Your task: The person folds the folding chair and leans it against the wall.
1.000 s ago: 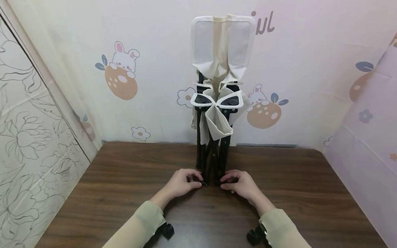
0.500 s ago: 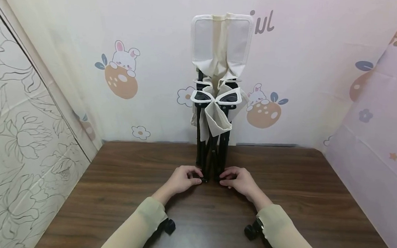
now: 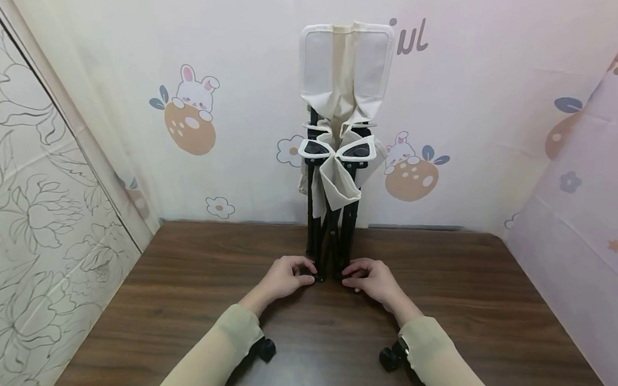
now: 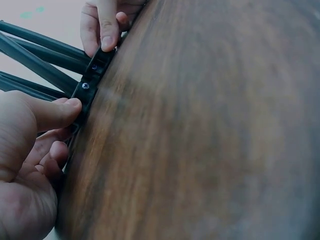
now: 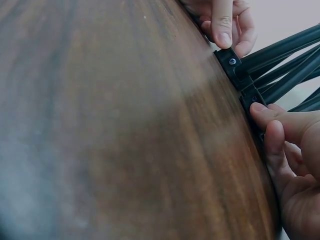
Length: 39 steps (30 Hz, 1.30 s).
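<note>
In the head view a folded chair [image 3: 317, 62] stands upright at the back of the table, its cream fabric bunched above black legs. My left hand [image 3: 285, 278] pinches the left black foot between thumb and fingers. On the other side my right hand [image 3: 377, 283] pinches the right foot the same way. Up close in the left wrist view, the left thumb presses on a screwed black foot piece [image 4: 86, 86], with the right hand just beyond. The right wrist view has the foot piece [image 5: 232, 62] low on the table, between both hands.
The brown wooden table [image 3: 325, 349] reaches back to a wall cloth [image 3: 251, 93] printed with rabbits and flowers, right behind the chair. A line-drawn floral panel [image 3: 23, 197] stands at the left. Another printed cloth [image 3: 580, 236] borders the right side.
Both hands and the chair's feet have shifted slightly back toward the wall, mostly in the first half second. The pinching grips stay the same.
</note>
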Each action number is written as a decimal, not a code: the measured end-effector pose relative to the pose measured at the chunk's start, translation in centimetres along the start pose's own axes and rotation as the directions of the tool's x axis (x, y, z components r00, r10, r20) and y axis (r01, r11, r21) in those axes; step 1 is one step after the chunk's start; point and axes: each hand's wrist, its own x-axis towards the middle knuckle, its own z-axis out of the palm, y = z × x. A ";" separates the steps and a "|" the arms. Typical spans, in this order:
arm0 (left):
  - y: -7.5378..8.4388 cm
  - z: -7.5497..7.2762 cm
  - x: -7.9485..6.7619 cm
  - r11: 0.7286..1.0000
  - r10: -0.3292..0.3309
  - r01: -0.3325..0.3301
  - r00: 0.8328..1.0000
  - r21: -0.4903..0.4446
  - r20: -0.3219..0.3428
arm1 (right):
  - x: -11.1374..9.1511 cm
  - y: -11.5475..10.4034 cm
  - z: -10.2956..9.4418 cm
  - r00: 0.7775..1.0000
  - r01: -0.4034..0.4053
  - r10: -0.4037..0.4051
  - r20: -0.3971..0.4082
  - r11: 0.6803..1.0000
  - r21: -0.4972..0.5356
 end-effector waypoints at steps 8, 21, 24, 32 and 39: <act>0.2 0.2 -0.1 1.000 -0.018 0.018 1.000 0.000 -0.019 | 0.2 0.0 -0.2 0.999 -0.030 0.030 0.013 1.000 0.004; 0.7 0.4 -0.2 0.999 -0.039 0.039 0.998 -0.004 -0.040 | -0.1 -0.6 -0.3 1.000 0.013 -0.014 0.020 0.999 0.036; 0.8 0.5 -0.3 0.999 -0.043 0.043 0.998 -0.012 -0.045 | -0.2 -0.6 -0.2 1.000 0.019 -0.020 0.023 0.999 0.037; 0.7 0.8 -0.9 0.998 -0.063 0.063 0.996 -0.013 -0.060 | -0.4 -0.4 0.0 0.999 0.012 -0.013 0.033 0.999 0.043; 0.9 0.9 -1.0 0.997 -0.068 0.066 0.996 -0.033 -0.056 | -0.3 -0.1 -0.1 0.999 0.005 -0.006 0.045 0.999 0.037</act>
